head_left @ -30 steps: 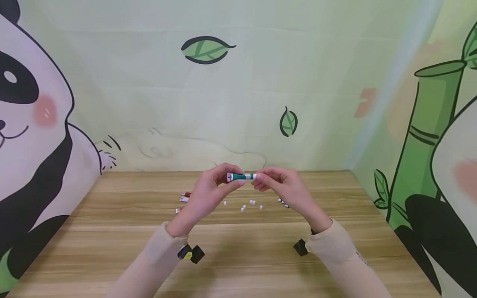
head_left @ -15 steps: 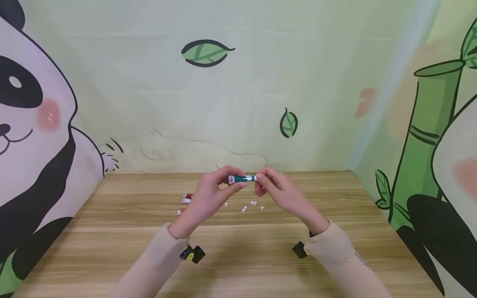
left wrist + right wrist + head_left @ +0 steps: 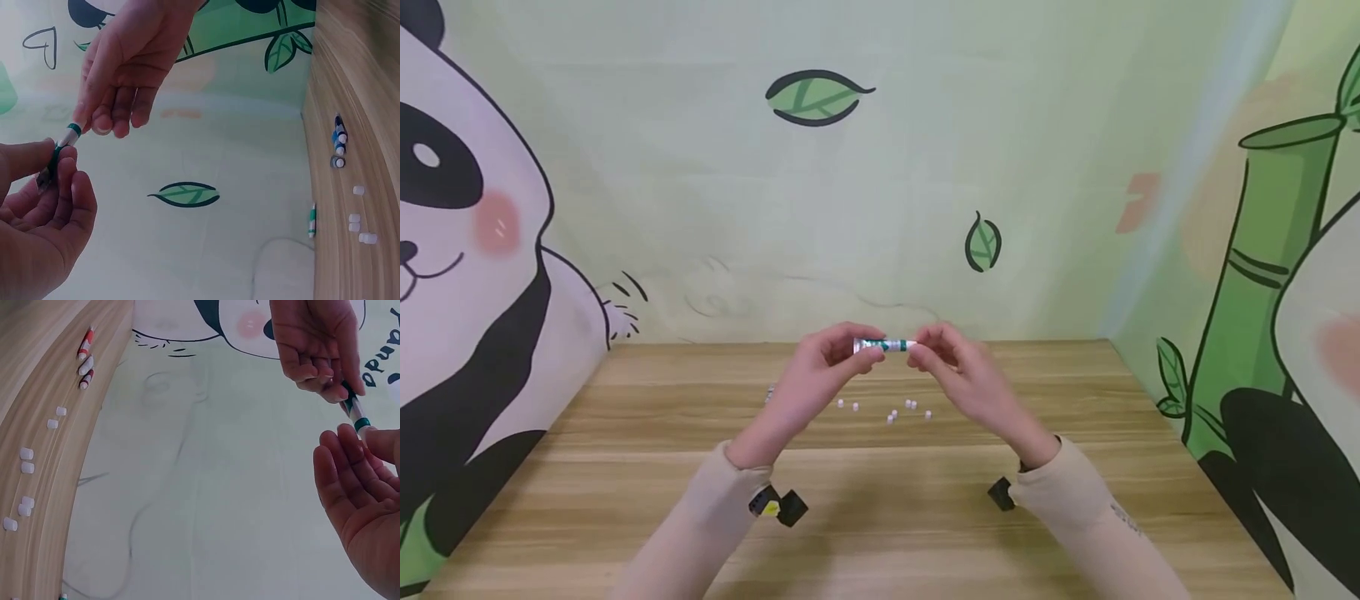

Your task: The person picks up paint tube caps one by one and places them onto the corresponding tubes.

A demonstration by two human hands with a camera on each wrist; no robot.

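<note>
A small green-and-silver paint tube is held level above the table between both hands. My left hand pinches its flat end and body between thumb and fingers. At the other end, the thumb and fingertips of my right hand pinch the white tip. In the left wrist view the tube slants between the hands, its crimped end showing past the left thumb. The right wrist view shows the right thumb covering part of the tube's white end.
Several small white caps lie scattered on the wooden table. Blue tubes and a green tube show in the left wrist view. A red tube lies beside others in the right wrist view. A printed cloth stands behind.
The paint tube has turned about its length, showing more silver and less green. Both hands have risen slightly in the head view. The red tubes are now hidden behind the left hand there.
</note>
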